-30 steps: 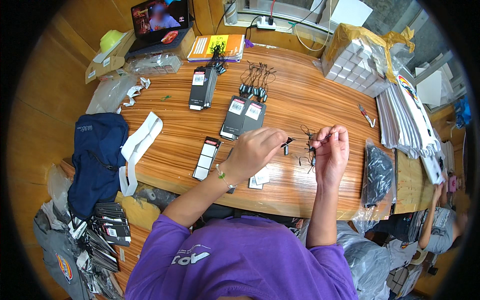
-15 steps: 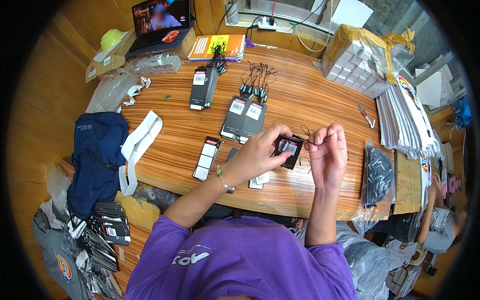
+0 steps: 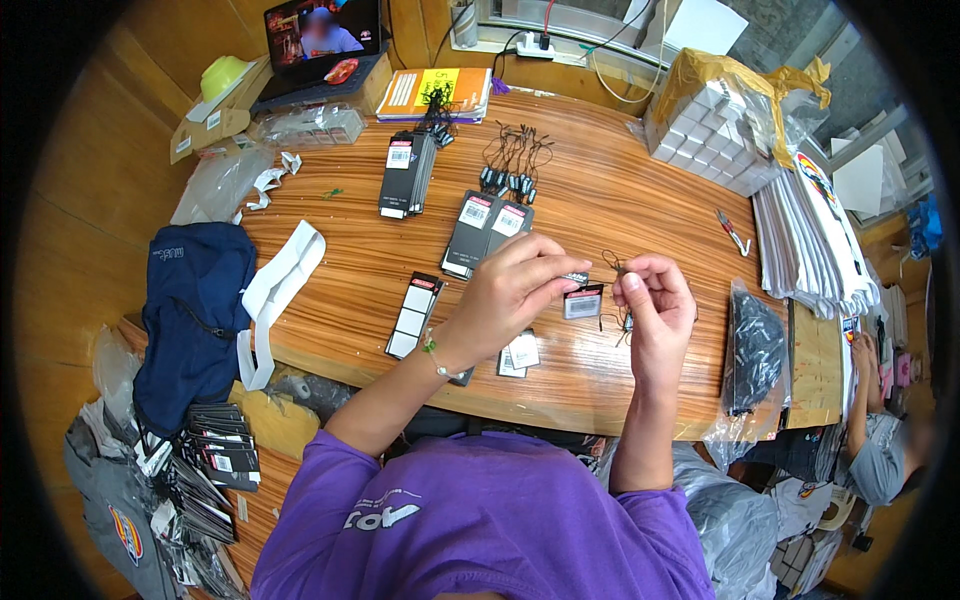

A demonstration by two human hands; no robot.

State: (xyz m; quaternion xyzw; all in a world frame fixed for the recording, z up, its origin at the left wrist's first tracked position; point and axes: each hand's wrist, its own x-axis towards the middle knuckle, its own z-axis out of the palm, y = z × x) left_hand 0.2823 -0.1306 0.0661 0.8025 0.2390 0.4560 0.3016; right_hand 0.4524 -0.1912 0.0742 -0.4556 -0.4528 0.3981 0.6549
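Note:
My left hand (image 3: 505,300) is closed in a pinch at the upper edge of a small black hang tag (image 3: 583,304), which carries a pale label and hangs over the table. To its right, my right hand (image 3: 655,305) pinches a thin black string (image 3: 613,262), whose loop sticks up above the fingers. Just beyond my left hand lie two stacks of black hang tags (image 3: 470,235) side by side, their strings (image 3: 515,160) fanned out behind. Small white cards (image 3: 523,350) lie below my left wrist, and a dark tag with white squares (image 3: 412,318) lies left of it.
Another black tag stack (image 3: 405,175) stands farther back near orange notebooks (image 3: 435,95). At right are small snips (image 3: 735,232), a bag of black strings (image 3: 755,350), folded white garments (image 3: 810,240) and a box of white packs (image 3: 715,130). A navy pouch (image 3: 200,310) lies left. Another person works far right.
My left hand has turned over, tilting the hang tag so it looks shorter. My right hand has dropped slightly, its fingers now curled around the string. The person at far right shifted.

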